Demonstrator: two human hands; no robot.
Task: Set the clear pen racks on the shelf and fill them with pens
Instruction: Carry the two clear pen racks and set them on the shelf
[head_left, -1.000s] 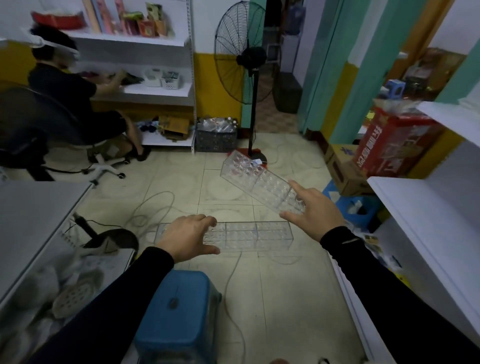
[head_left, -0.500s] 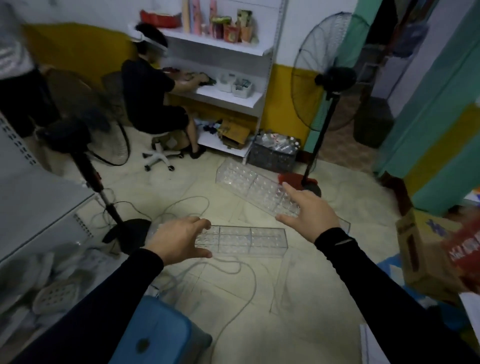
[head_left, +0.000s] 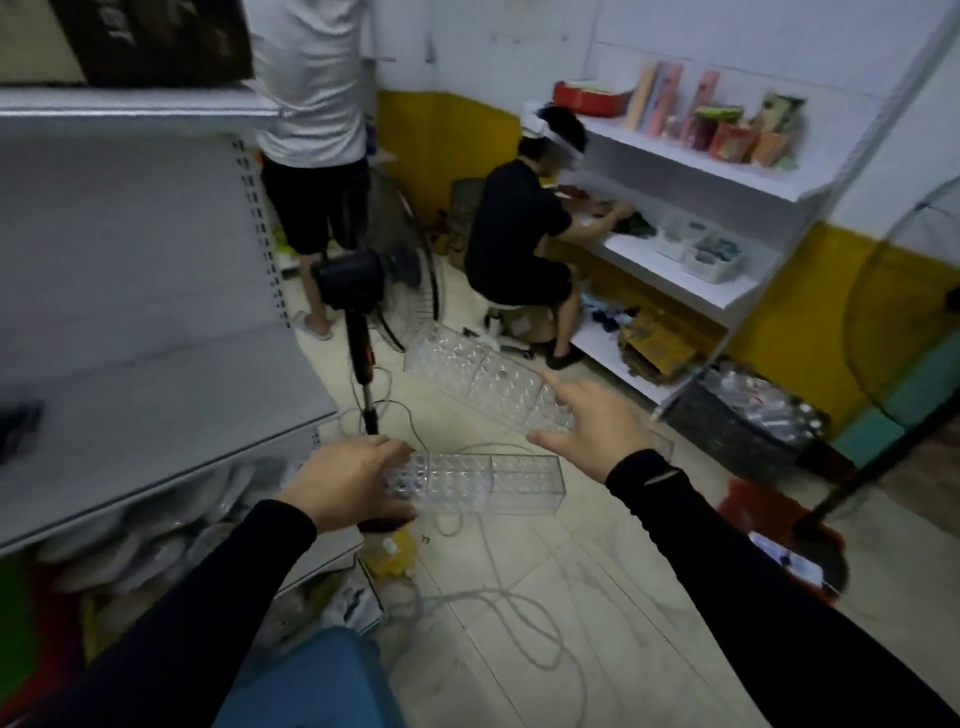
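- Clear pen racks were both off the shelf, carried in mid-air above the floor; the grey shelf (head_left: 156, 415) stood at your left.
- Your left hand (head_left: 348, 480) gripped the near rack (head_left: 483, 480) by one end.
- Your right hand (head_left: 592, 421) clasped the far rack (head_left: 483, 376), which tilted; held endwise, either could slip.

Seated person (head_left: 511, 244) at white shelving (head_left: 691, 270); floor fan (head_left: 358, 291).
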